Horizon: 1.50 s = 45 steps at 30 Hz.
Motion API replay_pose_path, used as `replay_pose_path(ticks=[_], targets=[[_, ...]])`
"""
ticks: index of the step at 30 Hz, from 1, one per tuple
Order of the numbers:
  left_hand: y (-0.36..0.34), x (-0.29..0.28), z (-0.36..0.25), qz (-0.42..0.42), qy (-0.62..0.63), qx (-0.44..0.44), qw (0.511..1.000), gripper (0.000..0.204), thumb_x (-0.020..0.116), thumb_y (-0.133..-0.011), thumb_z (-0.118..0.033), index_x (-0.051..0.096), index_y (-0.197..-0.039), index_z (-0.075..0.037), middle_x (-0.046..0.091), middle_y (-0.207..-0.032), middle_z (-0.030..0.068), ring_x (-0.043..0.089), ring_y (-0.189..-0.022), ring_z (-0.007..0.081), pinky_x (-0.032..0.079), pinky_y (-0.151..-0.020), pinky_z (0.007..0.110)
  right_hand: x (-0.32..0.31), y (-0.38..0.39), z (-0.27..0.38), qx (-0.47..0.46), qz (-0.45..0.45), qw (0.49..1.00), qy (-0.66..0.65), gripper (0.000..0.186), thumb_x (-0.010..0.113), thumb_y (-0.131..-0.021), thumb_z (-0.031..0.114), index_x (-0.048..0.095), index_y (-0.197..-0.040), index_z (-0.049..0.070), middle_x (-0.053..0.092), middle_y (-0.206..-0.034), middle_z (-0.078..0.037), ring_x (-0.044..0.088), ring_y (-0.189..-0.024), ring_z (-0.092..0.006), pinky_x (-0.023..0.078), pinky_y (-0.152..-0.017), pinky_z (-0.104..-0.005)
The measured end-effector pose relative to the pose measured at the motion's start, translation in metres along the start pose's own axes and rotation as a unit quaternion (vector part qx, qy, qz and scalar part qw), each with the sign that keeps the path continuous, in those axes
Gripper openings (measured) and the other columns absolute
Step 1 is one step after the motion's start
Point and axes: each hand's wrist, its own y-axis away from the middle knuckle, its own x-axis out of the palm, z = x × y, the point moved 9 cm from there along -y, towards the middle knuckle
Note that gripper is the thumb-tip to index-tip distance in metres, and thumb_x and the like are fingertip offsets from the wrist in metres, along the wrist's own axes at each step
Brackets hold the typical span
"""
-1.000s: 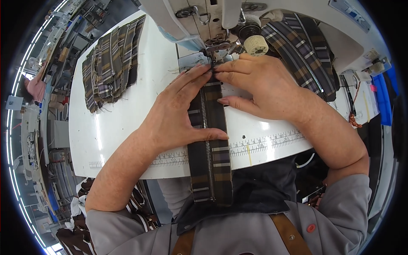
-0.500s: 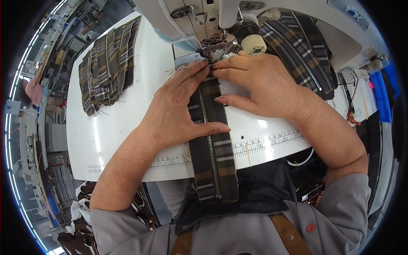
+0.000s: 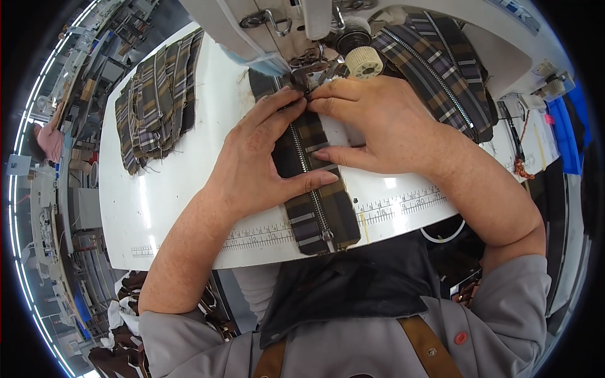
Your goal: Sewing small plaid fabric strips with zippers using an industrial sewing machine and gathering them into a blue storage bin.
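Observation:
A plaid fabric strip with a metal zipper down its middle [image 3: 309, 203] runs beneath the presser foot [image 3: 301, 82] of a sewing machine [image 3: 252, 44]. My left hand [image 3: 249, 154] rests on the strip's left side, its fingertips beside the foot and its thumb across the zipper. On the right edge lies my right hand [image 3: 387, 123], fingers reaching to the foot and thumb on the cloth. Both hands are open, pressing the strip flat. A zipper pull [image 3: 327, 235] shows at the near end. The needle point is hidden.
Plaid pieces are piled at the left of the white table [image 3: 151, 214]. More zippered plaid strips [image 3: 435, 75] lie at the right behind the machine's dial [image 3: 363, 62]. A printed ruler [image 3: 403, 206] follows the front edge. Another person [image 3: 49, 140] is far left.
The zippered strip has moved away from me under the foot; its near end now lies at the table edge, and its far end shows beyond the foot. My hands keep nearly the same place.

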Motion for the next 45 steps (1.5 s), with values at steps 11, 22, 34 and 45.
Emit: replay_pose_path(ticks=[11, 22, 34, 45], targets=[[0.001, -0.001, 0.004, -0.008, 0.012, -0.012, 1.0, 0.084, 0.096, -0.072, -0.045, 0.067, -0.133, 0.006, 0.061, -0.145, 0.0224, 0.064, -0.132, 0.0382, 0.055, -0.11, 0.045, -0.001, 0.0, 0.002, -0.002, 0.004, 1.0, -0.003, 0.052, 0.08, -0.086, 0.043, 0.076, -0.115, 0.001, 0.074, -0.118, -0.011, 0.073, -0.108, -0.0303, 0.06, -0.088, -0.0436], [-0.004, -0.007, 0.006, -0.017, 0.018, -0.028, 0.999, 0.06, 0.093, -0.08, -0.027, 0.074, -0.129, 0.001, 0.067, -0.142, 0.02, 0.068, -0.128, 0.034, 0.055, -0.109, 0.042, -0.001, 0.0, 0.001, -0.008, 0.009, 1.0, -0.001, 0.047, 0.077, -0.088, 0.038, 0.076, -0.117, 0.002, 0.074, -0.12, -0.01, 0.073, -0.109, -0.029, 0.06, -0.089, -0.0432], [-0.03, -0.014, 0.032, 0.014, -0.051, -0.012, 0.999, 0.034, 0.077, -0.095, -0.014, 0.075, -0.126, 0.0, 0.074, -0.129, 0.0237, 0.074, -0.114, 0.0384, 0.058, -0.099, 0.041, 0.0, -0.002, 0.003, -0.007, 0.014, 1.0, 0.008, 0.045, 0.075, -0.093, 0.039, 0.076, -0.117, 0.001, 0.074, -0.12, -0.01, 0.073, -0.108, -0.0281, 0.06, -0.088, -0.0423], [-0.045, -0.019, 0.034, 0.054, -0.183, 0.049, 0.98, 0.039, 0.068, -0.083, 0.003, 0.076, -0.121, 0.0, 0.077, -0.105, 0.0157, 0.074, -0.095, 0.0355, 0.061, -0.088, 0.042, -0.026, 0.0, -0.014, 0.049, -0.04, 0.994, 0.084, 0.019, 0.075, -0.088, 0.024, 0.077, -0.095, 0.007, 0.071, -0.095, -0.008, 0.071, -0.089, -0.0309, 0.056, -0.081, -0.046]])
